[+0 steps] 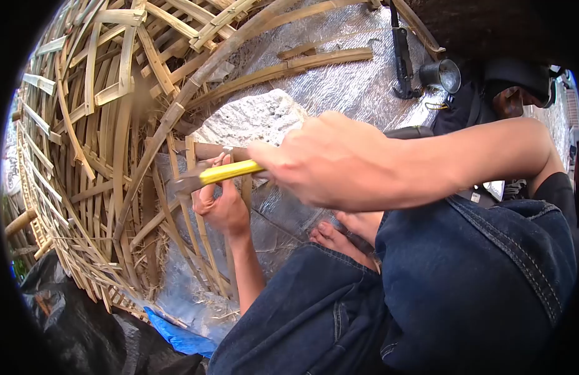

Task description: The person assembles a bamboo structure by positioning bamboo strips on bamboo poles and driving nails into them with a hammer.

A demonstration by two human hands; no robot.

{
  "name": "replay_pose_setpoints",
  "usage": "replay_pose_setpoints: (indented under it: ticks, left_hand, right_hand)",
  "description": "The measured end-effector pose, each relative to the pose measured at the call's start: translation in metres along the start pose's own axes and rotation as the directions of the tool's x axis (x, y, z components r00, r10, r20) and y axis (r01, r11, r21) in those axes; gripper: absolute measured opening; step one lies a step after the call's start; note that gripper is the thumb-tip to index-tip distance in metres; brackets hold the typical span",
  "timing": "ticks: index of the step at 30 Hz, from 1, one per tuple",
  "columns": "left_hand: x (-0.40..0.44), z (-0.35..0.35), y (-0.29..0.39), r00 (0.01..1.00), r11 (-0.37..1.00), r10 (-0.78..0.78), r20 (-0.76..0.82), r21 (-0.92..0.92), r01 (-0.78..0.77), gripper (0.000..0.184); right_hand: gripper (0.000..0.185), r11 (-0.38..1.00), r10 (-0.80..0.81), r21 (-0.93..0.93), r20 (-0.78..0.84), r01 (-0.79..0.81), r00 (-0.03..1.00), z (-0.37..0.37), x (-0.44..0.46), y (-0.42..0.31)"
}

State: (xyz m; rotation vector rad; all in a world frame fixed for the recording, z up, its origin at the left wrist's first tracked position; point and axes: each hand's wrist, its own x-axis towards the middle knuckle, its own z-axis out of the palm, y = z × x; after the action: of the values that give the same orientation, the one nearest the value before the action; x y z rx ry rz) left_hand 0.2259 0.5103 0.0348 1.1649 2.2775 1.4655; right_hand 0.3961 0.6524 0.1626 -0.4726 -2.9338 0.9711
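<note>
My right hand (pixel 321 159) is wrapped around the yellow handle of a hammer (pixel 232 171). The hammer's head, slightly blurred, lies to the left, in front of my left hand's fingers. My left hand (pixel 224 209) is raised with its fingers closed against a bamboo strip (pixel 191 164) and a round brown pole (pixel 216 150). A small pale tip shows above those fingers, but the hammer hides what they pinch. Behind the pole sits a rough whitish stone block (pixel 255 119). Several bamboo strips cross beside my left hand.
A large woven bamboo structure (pixel 108 125) fills the left side. Silver foil sheeting (pixel 346 87) covers the ground, with a curved bamboo piece (pixel 327 59), a black tool (pixel 402 59) and a metal cup (pixel 441 76) on it. Blue plastic (pixel 180 334) lies at lower left.
</note>
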Motion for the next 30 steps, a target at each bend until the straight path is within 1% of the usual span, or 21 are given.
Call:
replay_pose_setpoints:
  ticks: [1,2,5,7,9,11,13,15,17,18,19,20,21,22,23,25,26,27,28,29,30]
  left_hand:
    - [0.000,0.000,0.001,0.999,0.999,0.010,-0.038,0.033,-0.008,0.016]
    - [-0.001,-0.001,0.002,0.999,1.000,-0.021,-0.029,0.010,0.021,0.017]
    - [-0.001,-0.003,-0.003,1.000,1.000,-0.003,0.004,0.024,0.003,0.018]
    - [-0.002,0.000,-0.003,1.000,1.000,0.022,-0.013,0.012,-0.022,0.019]
    - [-0.004,0.002,0.003,0.999,0.987,-0.031,-0.043,-0.158,0.024,0.019]
    - [-0.003,0.001,0.002,0.997,0.991,-0.066,-0.044,-0.117,0.061,0.019]
    - [-0.002,-0.001,-0.009,0.999,0.998,0.033,-0.012,0.046,-0.033,0.018]
    - [-0.004,-0.001,-0.006,0.999,0.999,0.042,-0.025,0.022,-0.042,0.019]
    - [-0.005,0.003,0.006,0.999,1.000,-0.003,-0.053,-0.004,0.003,0.018]
    - [-0.004,-0.002,0.010,0.993,0.991,-0.116,0.017,0.062,0.115,0.021]
    - [-0.004,-0.005,0.006,0.994,0.992,-0.107,0.013,0.072,0.106,0.021]
    - [-0.005,-0.010,0.000,0.998,0.993,-0.062,0.020,0.098,0.059,0.023]
    - [-0.005,-0.013,0.001,1.000,0.993,-0.022,0.014,0.119,0.020,0.025]
    - [-0.007,-0.020,0.007,0.998,0.982,0.062,-0.006,0.180,-0.060,0.027]
    - [-0.011,-0.028,0.012,0.998,0.983,0.046,-0.045,0.178,-0.037,0.027]
    - [-0.018,-0.044,0.016,0.990,0.902,-0.115,0.076,0.426,0.072,0.025]
    - [-0.021,-0.046,0.017,0.951,0.902,-0.292,0.101,0.359,0.238,0.025]
    - [-0.023,-0.050,0.015,0.948,0.894,-0.316,0.047,0.349,0.280,0.025]
    - [-0.023,-0.052,0.011,0.924,0.901,-0.376,0.070,0.259,0.347,0.025]
    - [-0.022,-0.052,0.007,0.900,0.899,-0.424,0.102,0.164,0.406,0.024]
    - [-0.020,-0.053,0.008,0.920,0.917,-0.389,0.059,0.118,0.380,0.025]
  right_hand:
    - [0.014,0.998,0.020,0.063,-0.006,-0.019,1.000,-0.001,0.001,-0.003]
    - [0.014,0.997,0.024,0.071,0.000,-0.024,1.000,0.001,0.001,-0.002]
    - [0.014,1.000,-0.025,0.008,-0.032,0.025,0.999,-0.003,0.002,0.001]
    - [0.013,1.000,0.008,0.003,0.027,-0.008,1.000,0.002,0.000,0.000]
    - [0.014,1.000,-0.004,0.019,0.010,0.004,1.000,0.002,0.003,-0.003]
    - [0.014,1.000,-0.015,0.021,-0.014,0.015,1.000,-0.001,0.002,-0.001]
    - [0.016,1.000,0.009,-0.009,0.020,-0.008,1.000,0.003,0.005,0.005]
    - [0.017,0.999,-0.029,0.028,-0.010,0.029,1.000,0.001,0.006,-0.002]
    - [0.019,0.998,-0.048,0.049,-0.032,0.050,0.998,0.001,0.001,-0.001]
    - [0.017,1.000,-0.006,-0.007,0.044,0.007,0.999,0.004,0.003,0.005]
    - [0.015,0.998,0.039,-0.055,0.113,-0.033,0.993,0.008,0.005,0.007]
    - [0.015,0.999,0.020,-0.049,0.110,-0.014,0.994,0.005,0.006,0.002]
    - [0.014,0.998,0.030,0.048,0.049,-0.032,0.998,-0.004,0.004,-0.003]
    - [0.014,0.989,0.050,0.139,0.002,-0.050,0.999,-0.015,0.000,-0.008]
    - [0.014,0.992,0.020,0.120,0.026,-0.023,0.999,-0.024,-0.003,-0.011]
    - [0.015,0.969,0.186,0.182,-0.081,-0.169,0.979,-0.040,-0.005,-0.014]
    - [0.016,0.941,0.279,0.216,-0.058,-0.261,0.959,-0.047,-0.006,-0.012]
    - [0.017,0.904,0.368,0.246,-0.026,-0.351,0.929,-0.052,-0.007,-0.009]
    - [0.017,0.922,0.328,0.219,0.001,-0.320,0.945,-0.054,-0.006,-0.008]
    - [0.017,0.914,0.360,0.212,-0.031,-0.346,0.932,-0.052,-0.007,-0.006]
    - [0.018,0.903,0.395,0.209,-0.060,-0.375,0.917,-0.048,-0.007,-0.006]
